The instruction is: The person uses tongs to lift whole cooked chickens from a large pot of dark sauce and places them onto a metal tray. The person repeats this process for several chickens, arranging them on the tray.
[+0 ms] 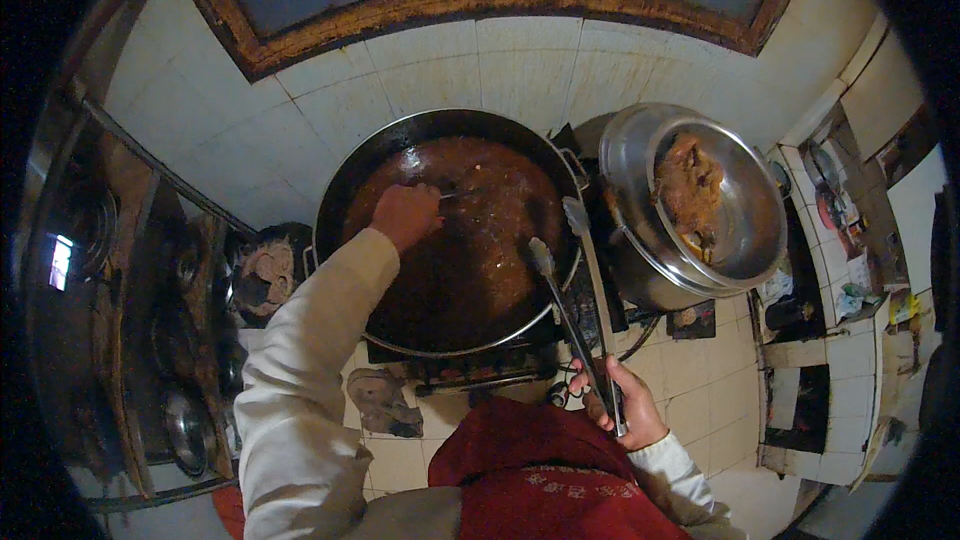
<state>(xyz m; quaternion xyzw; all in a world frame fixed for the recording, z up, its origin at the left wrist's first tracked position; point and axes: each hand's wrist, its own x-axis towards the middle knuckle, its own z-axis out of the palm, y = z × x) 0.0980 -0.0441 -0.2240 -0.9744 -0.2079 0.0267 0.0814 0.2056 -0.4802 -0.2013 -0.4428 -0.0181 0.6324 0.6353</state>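
Observation:
A wide pot (448, 351) of dark reddish-brown liquid stands before me. My left hand (409, 216) is over the liquid, closed around a thin metal utensil (451, 196); only a short bit of it shows past my fingers. With my right hand (628, 403) I grip metal tongs (600, 311) near their hinged end. Their two jaws are spread apart, one over the pot's right part, the other by its right rim. To the right, a steel bowl (754, 221) holds a piece of brown cooked meat (688, 191).
Under the bowl is a large steel pot (637, 274). The wide pot sits on a black stove (487, 375). A tiled wall (480, 67) rises behind it. At left are shelves with metal vessels (186, 420). A cloth (386, 401) lies on the tiled floor; a cluttered counter (847, 240) is at right.

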